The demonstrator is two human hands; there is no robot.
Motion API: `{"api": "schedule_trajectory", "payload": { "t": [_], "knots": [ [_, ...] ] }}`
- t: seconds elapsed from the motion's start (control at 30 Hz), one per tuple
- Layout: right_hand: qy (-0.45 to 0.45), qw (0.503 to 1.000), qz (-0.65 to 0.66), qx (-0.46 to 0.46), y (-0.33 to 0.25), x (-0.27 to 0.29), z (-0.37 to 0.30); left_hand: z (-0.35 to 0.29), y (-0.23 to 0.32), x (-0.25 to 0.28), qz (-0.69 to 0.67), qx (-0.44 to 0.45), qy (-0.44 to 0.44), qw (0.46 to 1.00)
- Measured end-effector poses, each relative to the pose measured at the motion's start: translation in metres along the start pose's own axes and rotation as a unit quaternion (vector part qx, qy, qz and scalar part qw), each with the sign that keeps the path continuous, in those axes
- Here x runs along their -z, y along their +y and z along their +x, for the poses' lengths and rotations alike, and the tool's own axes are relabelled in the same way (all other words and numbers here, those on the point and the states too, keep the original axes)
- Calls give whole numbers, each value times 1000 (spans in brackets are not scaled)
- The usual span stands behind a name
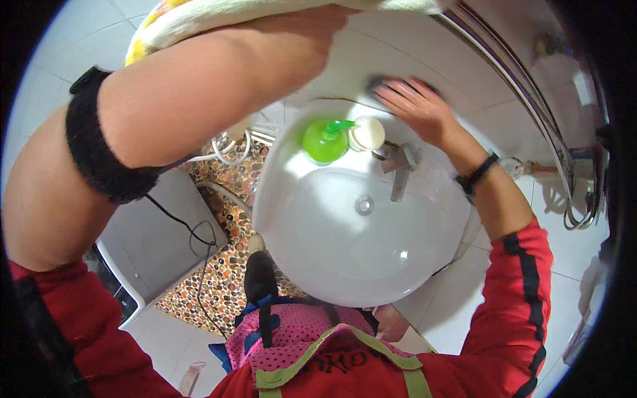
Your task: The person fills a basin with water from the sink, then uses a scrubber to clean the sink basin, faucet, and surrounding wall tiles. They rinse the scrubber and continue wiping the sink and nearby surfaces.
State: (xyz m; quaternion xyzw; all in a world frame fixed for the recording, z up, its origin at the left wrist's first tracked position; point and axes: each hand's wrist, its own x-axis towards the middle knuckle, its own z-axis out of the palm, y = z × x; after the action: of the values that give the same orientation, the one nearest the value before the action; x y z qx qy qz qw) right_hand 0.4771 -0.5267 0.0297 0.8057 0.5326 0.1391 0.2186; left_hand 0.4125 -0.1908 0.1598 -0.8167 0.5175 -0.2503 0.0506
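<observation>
Scrubbing behind the basin (285, 232).

Right hand (418, 106) spread flat, pressing a dark pad (379, 82) to the wall, just beyond tap (400, 166) and green soap bottle (324, 141). Left hand hidden under a towel (219, 16), raised clear; grip impossible to tell.

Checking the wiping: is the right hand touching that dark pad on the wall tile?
Touching. The head view shows the right hand pressed flat over the dark pad, fingers covering it.

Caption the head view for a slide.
Right hand presses a dark pad on the tiled wall above a white sink; left arm reaches up by a towel.
</observation>
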Motion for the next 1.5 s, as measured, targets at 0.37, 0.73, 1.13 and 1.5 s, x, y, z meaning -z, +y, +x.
{"api": "schedule_trajectory", "payload": {
  "t": [0.37, 0.73, 1.13, 1.5],
  "knots": [
    [100, 953, 11, -285, -8, -29, -135, 10, -3, -15, 122, 7, -92, 988],
    [300, 846, 27, -439, -68, -84, -95, 23, 3, -28, 376, -19, -271, 886],
    [392, 549, 218, -706, -71, -129, -125, 31, 17, -18, 430, -55, -354, 829],
    [279, 320, 327, -844, -43, -138, -149, 27, 13, -27, 432, -42, -320, 843]
  ]
}}
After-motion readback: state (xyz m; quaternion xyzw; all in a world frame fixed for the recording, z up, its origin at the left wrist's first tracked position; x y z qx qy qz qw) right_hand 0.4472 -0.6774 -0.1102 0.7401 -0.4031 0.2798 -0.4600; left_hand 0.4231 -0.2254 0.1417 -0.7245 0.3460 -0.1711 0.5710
